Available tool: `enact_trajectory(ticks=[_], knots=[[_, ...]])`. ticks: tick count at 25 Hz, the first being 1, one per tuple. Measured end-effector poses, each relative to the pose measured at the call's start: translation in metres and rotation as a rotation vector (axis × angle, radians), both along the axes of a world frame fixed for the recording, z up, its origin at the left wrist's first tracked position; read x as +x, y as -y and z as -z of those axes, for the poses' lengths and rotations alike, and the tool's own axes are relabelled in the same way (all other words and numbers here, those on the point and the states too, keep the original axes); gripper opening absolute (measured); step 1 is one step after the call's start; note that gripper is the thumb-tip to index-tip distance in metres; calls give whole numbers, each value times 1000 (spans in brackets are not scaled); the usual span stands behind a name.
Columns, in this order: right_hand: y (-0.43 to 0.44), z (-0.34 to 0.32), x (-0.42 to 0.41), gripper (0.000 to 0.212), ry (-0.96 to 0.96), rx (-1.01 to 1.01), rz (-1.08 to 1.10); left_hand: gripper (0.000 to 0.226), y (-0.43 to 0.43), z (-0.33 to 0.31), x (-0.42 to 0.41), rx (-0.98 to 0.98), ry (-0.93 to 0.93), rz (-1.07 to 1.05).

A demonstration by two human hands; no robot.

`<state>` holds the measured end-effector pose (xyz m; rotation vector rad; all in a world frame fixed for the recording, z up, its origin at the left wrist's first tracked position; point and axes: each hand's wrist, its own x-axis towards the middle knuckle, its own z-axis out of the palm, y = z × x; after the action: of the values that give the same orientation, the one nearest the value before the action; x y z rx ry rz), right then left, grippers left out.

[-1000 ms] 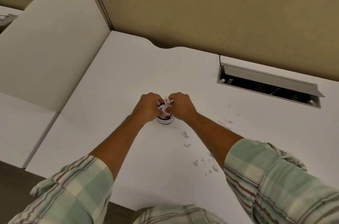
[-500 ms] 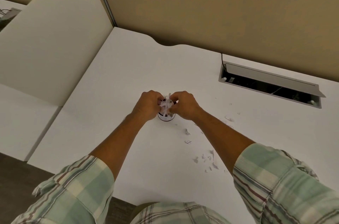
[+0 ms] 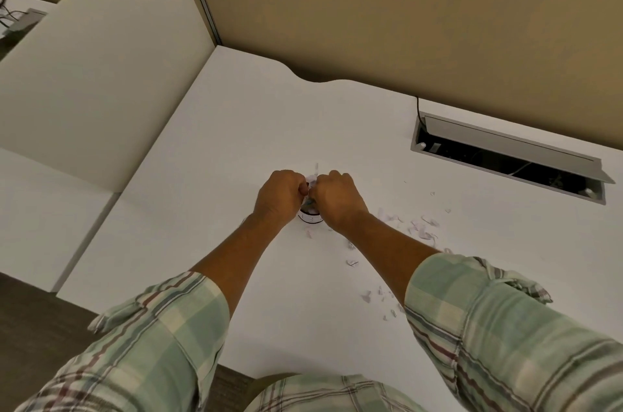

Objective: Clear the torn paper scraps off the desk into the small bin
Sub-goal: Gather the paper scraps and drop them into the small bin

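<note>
My left hand (image 3: 281, 197) and my right hand (image 3: 337, 197) are pressed together right above the small bin (image 3: 309, 217), both closed around a clump of white paper scraps (image 3: 313, 178) that sticks up between the knuckles. Only the bin's near rim and a strip of its white wall show under the hands. Several loose torn scraps (image 3: 421, 228) lie on the white desk (image 3: 236, 128) to the right of the bin. More scraps (image 3: 367, 296) sit nearer to me beside my right forearm, and one scrap (image 3: 309, 234) lies just in front of the bin.
An open cable tray (image 3: 505, 158) with a grey flap is set into the desk at the back right. Tan partition walls stand behind and to the left. The desk's front edge runs under my sleeves.
Both hands have squeezed closer together over the bin, hiding more of the clump. The view has shifted slightly, and a scrap now lies in front of the bin.
</note>
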<state>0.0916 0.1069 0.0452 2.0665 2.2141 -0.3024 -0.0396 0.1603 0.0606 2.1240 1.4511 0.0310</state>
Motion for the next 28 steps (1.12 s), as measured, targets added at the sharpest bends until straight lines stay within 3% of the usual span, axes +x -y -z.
enact_trajectory(ticks=[6, 12, 20, 28], knots=[[-5, -11, -4, 8, 208, -117, -28, 18, 1, 4, 5, 23, -187, 162], [-8, -11, -1, 14, 179, -167, 12, 19, -10, 6, 4, -68, -227, 229], [42, 3, 54, 20, -457, 132, 362, 17, 3, 18, 14, 45, -269, 190], [142, 20, 136, 20, -511, 179, 742, 21, 14, 26, 14, 187, -346, 245]])
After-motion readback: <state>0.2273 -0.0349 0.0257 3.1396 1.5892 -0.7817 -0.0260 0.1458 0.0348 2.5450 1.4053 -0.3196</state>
